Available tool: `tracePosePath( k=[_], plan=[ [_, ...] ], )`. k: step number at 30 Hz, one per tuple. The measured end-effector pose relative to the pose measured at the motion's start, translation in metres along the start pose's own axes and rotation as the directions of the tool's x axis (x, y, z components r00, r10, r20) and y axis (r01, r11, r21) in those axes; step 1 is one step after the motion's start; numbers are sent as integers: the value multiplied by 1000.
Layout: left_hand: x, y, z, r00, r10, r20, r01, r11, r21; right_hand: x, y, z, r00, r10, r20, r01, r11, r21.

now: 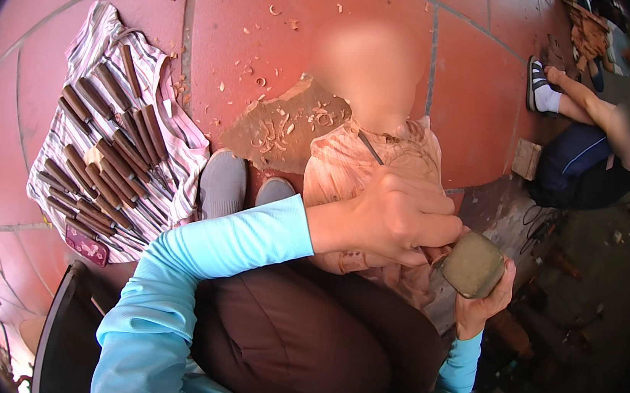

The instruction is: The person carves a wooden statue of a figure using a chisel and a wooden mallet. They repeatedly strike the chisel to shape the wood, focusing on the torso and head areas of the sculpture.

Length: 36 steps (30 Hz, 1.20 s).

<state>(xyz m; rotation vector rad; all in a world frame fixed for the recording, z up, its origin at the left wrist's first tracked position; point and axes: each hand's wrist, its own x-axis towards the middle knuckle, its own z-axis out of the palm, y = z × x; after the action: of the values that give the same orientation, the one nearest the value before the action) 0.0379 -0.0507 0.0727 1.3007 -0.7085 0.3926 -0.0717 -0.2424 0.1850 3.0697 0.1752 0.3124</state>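
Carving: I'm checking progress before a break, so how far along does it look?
Done: shavings litter the red floor, and the pale wood carving already has a rounded shape. In hand: the left hand grips a chisel against the carving, while the right hand holds a mallet. Left: how much detail remains cannot be told; more chisels lie on the striped cloth.

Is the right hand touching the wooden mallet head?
Touching. The head view shows the right hand cupped under the mallet, fingers wrapped up its right side with no gap; the left hand grips a chisel beside it.
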Motion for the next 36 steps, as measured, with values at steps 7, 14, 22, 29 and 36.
tracePosePath(
  k=[7,14,22,29,36],
  plan=[
    [-3,-5,-1,1000,-4,17,4,1000,-29,4,-7,-15,996,-8,84,17,994,-105],
    [2,-6,-7,1000,-5,-10,3,995,-104,1,-7,-16,991,132,6,-131,978,161],
    [0,-8,-7,1000,3,-20,-5,997,-81,2,-12,-13,990,138,-30,-135,988,74],
    [-22,-24,-19,998,59,-1,-59,998,11,8,-11,-10,993,-112,-27,114,989,95],
    [-8,2,-7,996,89,15,-89,996,-8,13,-22,-28,987,23,160,-18,999,-30]
  ],
)
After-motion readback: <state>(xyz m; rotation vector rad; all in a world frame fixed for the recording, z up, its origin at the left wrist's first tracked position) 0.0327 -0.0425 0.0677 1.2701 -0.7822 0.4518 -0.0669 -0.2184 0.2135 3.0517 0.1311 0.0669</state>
